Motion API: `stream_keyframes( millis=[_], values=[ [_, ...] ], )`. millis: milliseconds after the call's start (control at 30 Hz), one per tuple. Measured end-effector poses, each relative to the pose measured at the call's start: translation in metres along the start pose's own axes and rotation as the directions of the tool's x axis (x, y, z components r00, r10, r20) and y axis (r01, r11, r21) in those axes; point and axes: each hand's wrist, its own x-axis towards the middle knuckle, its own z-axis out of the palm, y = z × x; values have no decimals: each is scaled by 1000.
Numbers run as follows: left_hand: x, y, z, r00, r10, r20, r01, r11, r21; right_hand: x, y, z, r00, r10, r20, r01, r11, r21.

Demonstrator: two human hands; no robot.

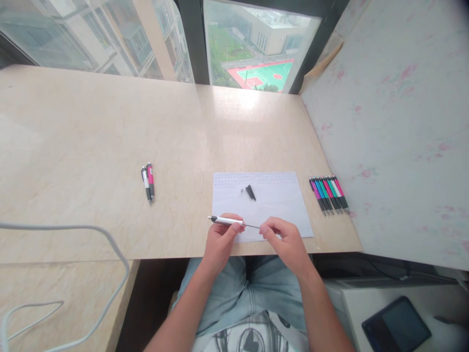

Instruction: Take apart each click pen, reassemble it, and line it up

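My left hand [221,240] is closed around a white pen barrel [225,220] with a black end, held level above the near edge of a sheet of paper [273,198]. My right hand [284,239] pinches the thin dark refill [251,226] that sticks out of the barrel's right end. On the paper lie a small black pen tip piece [251,192] and a tiny spring-like part [242,190]. Both hands hover over the marble table's front edge [164,252].
Two pens, one white and one pink [148,182], lie left of the paper. A row of several pink and green pens [329,194] lies at the right by a wall panel. A white cable [91,234] loops at the left. A dark tablet [395,325] sits low right.
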Motion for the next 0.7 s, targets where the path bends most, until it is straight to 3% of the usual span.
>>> stream_keyframes(
  millis=[133,367,700],
  values=[
    [0,1,2,999,9,48,-12,998,61,1,1,-1,999,-44,-24,43,998,-36],
    [0,-2,1,999,24,26,-26,997,70,-3,1,2,995,-87,-43,84,993,-78],
    [5,-5,-5,999,-21,-50,11,980,-201,-3,14,-14,991,-55,-124,38,991,-132]
  ],
)
